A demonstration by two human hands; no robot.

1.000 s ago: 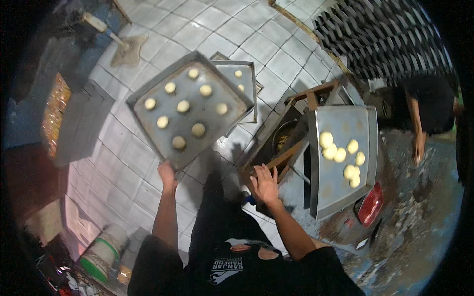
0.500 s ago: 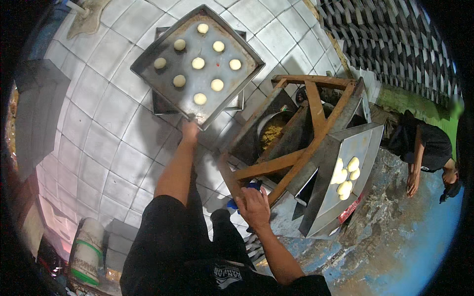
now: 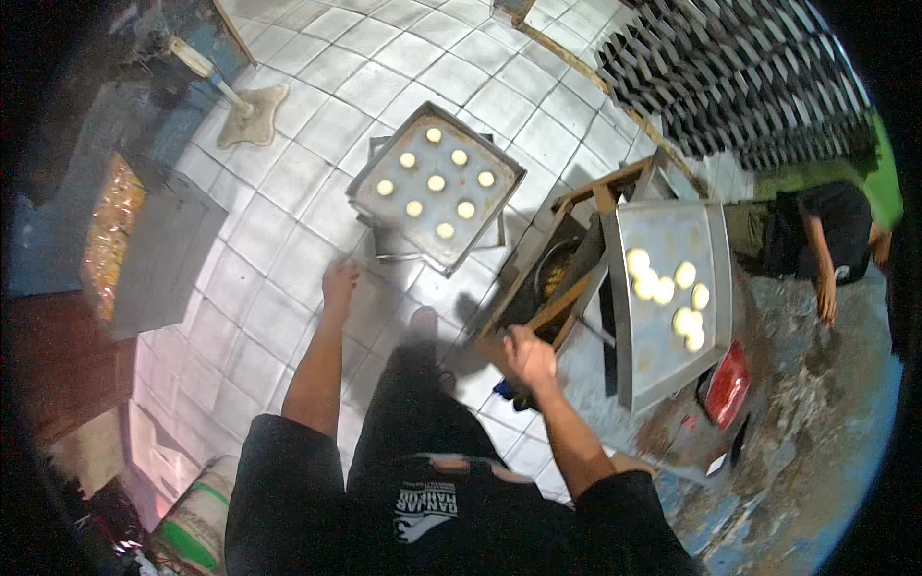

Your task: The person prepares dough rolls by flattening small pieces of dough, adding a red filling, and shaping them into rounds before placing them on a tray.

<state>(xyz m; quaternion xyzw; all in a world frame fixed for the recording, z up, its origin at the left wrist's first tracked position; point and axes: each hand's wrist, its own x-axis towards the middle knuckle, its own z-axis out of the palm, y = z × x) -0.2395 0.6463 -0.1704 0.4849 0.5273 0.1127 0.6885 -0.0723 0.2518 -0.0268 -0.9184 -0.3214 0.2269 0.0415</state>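
Observation:
A square metal tray (image 3: 370,197) with several pale round dough balls (image 3: 436,182) in spaced rows sits on the floor, crosswise on another tray (image 3: 396,252). My left hand (image 3: 340,285) is just short of it, empty, with its fingers loosely apart. My right hand (image 3: 531,358) is curled beside the near corner of the wooden-framed table; whatever its fingers may hold is hidden. On the table to the right, a second metal tray (image 3: 663,230) lies tilted, with dough balls (image 3: 693,326) clustered together in it.
A pan of yellow food (image 3: 554,272) sits under the table frame. A red packet (image 3: 727,384) lies by the tilted tray. Another person (image 3: 826,235) reaches over the worn blue surface at right. Tray stacks (image 3: 730,86) stand behind; a mop-like tool (image 3: 252,113) is at far left.
My left hand has let go of the dough tray, which now rests on the other tray on the floor. My view has shifted right, and the tilted tray shows more fully.

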